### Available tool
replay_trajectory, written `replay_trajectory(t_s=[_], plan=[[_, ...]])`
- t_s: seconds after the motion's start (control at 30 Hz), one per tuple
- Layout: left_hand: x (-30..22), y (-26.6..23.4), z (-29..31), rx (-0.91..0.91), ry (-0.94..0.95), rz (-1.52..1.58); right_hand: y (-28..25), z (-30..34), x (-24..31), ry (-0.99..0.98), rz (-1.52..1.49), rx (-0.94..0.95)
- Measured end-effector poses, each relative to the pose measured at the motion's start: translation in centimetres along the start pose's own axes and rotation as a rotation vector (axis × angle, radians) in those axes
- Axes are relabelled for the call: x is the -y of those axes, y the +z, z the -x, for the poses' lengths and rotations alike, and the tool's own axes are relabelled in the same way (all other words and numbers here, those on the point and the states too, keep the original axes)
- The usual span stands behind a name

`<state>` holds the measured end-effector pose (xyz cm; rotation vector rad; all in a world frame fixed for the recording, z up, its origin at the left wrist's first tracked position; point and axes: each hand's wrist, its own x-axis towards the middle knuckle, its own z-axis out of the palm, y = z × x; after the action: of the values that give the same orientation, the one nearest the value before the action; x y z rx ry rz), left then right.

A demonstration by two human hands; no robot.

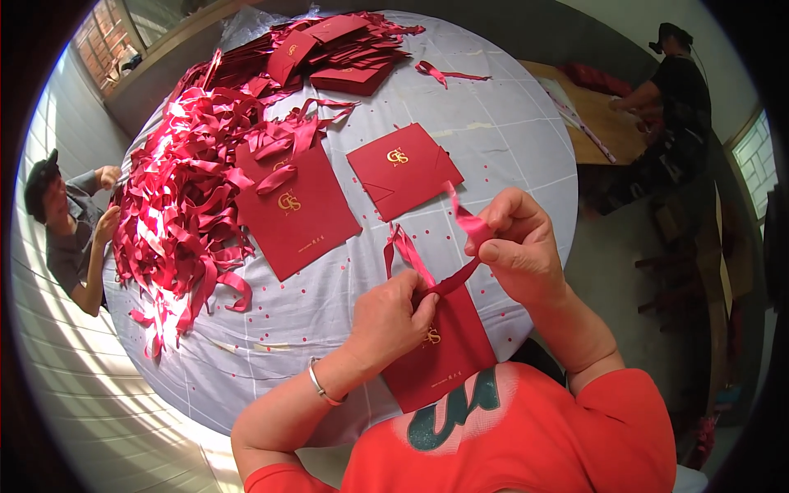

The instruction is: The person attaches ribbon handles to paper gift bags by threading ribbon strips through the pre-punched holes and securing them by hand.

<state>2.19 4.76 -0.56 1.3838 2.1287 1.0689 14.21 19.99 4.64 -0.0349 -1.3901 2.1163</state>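
A flat red paper bag (444,361) with a gold emblem lies at the table's near edge, against my shirt. A dark red ribbon (456,279) stretches between my hands just above the bag's top. My left hand (390,320) is closed on the ribbon by the bag's upper left, where more ribbon loops stand up. Raised to the right, my right hand (519,246) pinches the ribbon between thumb and fingers, and a loose end sticks up beyond it. Another red bag (415,177), folded flat, lies just ahead.
A large heap of red ribbons (189,181) covers the table's left side, partly over another flat bag (308,230). Stacked red bags (353,78) fill the far side. Red dots are scattered on the pale tablecloth (501,123). One person (70,222) sits left; another (678,107) works at a wooden table.
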Motion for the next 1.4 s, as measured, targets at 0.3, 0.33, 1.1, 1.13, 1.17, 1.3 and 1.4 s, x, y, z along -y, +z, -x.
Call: replay_trajectory(t_s=[0.3,0.33,1.1,1.13,1.17,1.3,1.4], plan=[[-0.3,-0.2,0.4,0.010,-0.011,-0.025,-0.8,-1.1,0.9,-0.138,0.003,0.006],[-0.3,-0.1,0.4,0.010,-0.009,-0.023,-0.8,-1.0,1.2,-0.139,0.005,0.006],[0.7,-1.3,1.0,0.026,0.193,0.001,3.0,0.2,0.7,-0.029,0.505,0.218],[0.3,-1.9,0.9,-0.021,0.324,-0.162,2.5,0.1,0.6,-0.061,0.640,0.252],[0.2,-2.2,0.8,-0.015,0.340,-0.191,1.9,0.2,0.0,-0.058,0.638,0.252],[0.8,-3.0,0.4,0.039,0.355,-0.212,0.2,0.5,-1.4,-0.163,1.028,0.311],[1.0,-3.8,0.1,0.102,0.343,-0.188,-0.6,1.0,-2.6,0.118,1.002,0.285]])
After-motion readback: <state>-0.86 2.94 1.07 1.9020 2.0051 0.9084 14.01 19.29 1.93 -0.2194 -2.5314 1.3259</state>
